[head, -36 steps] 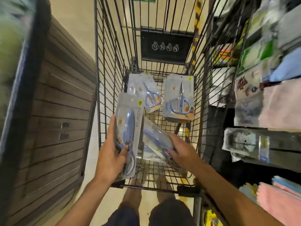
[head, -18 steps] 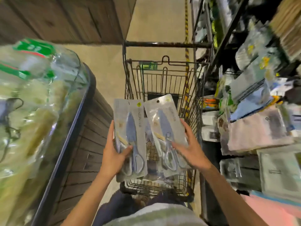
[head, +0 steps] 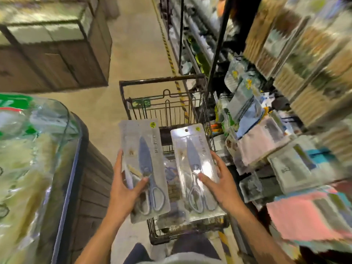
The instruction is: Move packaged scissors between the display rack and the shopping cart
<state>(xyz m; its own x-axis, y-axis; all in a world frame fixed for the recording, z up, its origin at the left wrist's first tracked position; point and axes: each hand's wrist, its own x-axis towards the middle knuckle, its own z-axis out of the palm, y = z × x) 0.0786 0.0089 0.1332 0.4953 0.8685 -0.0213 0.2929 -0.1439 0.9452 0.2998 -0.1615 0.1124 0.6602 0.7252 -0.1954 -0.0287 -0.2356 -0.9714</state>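
My left hand [head: 125, 189] grips a clear pack of blue-handled scissors [head: 144, 162] by its lower left edge, thumb across the front. My right hand [head: 219, 183] holds a second, glossier scissors pack [head: 192, 159] by its right edge, thumb on the front. Both packs stand upright side by side above the black wire shopping cart [head: 163, 83]. More packs lie in the cart's bottom, mostly hidden behind the two I hold. The display rack [head: 266, 141] with hanging goods runs along the right.
A curved glass-fronted counter [head: 62, 168] with wooden panelling stands close on the left. A brown wooden cabinet [head: 57, 60] is at the far left. The beige aisle floor [head: 133, 54] with a yellow-black striped line stretches ahead. Pink cloth packs [head: 304, 221] hang low right.
Both hands have lifted the two scissors packs out of the cart and raised them upright. My view has tilted up from the cart's bottom toward the aisle and rack.
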